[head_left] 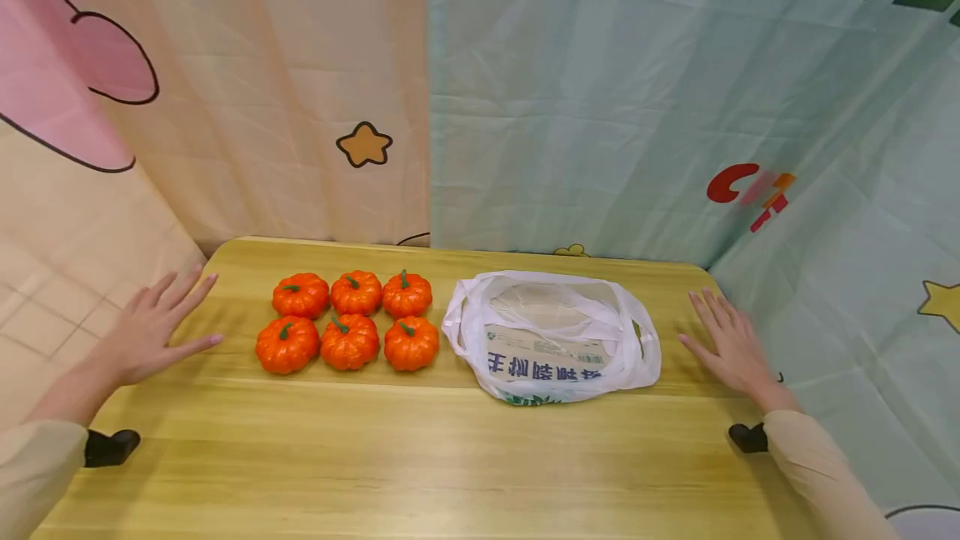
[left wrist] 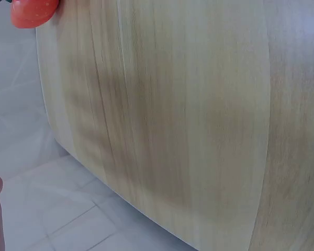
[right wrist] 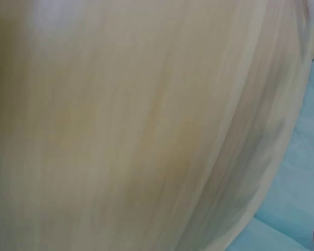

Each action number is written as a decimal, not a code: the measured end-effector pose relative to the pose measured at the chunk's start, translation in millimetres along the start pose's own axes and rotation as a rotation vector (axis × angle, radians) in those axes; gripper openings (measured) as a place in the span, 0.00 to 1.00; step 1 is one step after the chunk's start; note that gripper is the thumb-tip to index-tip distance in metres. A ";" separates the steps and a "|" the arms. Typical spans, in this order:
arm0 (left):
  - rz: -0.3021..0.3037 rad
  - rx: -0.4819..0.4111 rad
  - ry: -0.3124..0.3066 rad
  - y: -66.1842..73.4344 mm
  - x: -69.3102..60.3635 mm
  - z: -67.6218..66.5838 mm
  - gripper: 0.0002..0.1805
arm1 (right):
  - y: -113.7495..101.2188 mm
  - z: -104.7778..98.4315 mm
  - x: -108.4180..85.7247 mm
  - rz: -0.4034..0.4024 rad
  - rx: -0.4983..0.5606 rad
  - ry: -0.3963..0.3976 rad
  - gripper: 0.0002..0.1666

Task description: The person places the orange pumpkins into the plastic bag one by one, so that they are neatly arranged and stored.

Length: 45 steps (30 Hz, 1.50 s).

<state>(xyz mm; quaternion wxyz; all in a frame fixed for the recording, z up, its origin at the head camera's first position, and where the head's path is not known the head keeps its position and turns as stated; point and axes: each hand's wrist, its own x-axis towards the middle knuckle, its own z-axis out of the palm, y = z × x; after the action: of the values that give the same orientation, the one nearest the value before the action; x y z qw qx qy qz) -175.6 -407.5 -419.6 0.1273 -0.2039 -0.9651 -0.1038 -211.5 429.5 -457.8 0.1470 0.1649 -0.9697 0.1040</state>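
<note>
Several small orange pumpkins [head_left: 349, 342] with green stems stand in two rows on the left half of the table. To their right lies a white plastic bag [head_left: 637, 365], its mouth open and its handles loose, with printed lettering and a green mark on it. My left hand [head_left: 153, 327], fingers spread, is over the table's left edge, left of the pumpkins. Near the right edge my right hand [head_left: 731, 344] is also spread, a little way from the bag. Neither hand holds or touches these things. The left wrist view catches part of one pumpkin [left wrist: 34, 11].
The wooden table [head_left: 420, 465] has rounded far corners. Printed curtains [head_left: 570, 123] hang behind it and along its right side. A tiled floor [head_left: 37, 315] shows to the left. A black wrist mount [head_left: 111, 448] sits at the left sleeve, another [head_left: 748, 438] at the right.
</note>
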 end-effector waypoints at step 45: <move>-0.164 -0.639 0.131 63.9 9.3 57.2 0.46 | -54.0 37.6 23.7 0.219 0.879 -0.096 0.43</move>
<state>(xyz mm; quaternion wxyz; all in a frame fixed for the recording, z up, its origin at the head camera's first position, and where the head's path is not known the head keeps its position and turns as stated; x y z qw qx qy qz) -168.6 -332.4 -461.5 0.1101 -0.1480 -0.8868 -0.4237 -223.4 363.3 -477.1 0.0061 0.1128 -0.8510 0.5129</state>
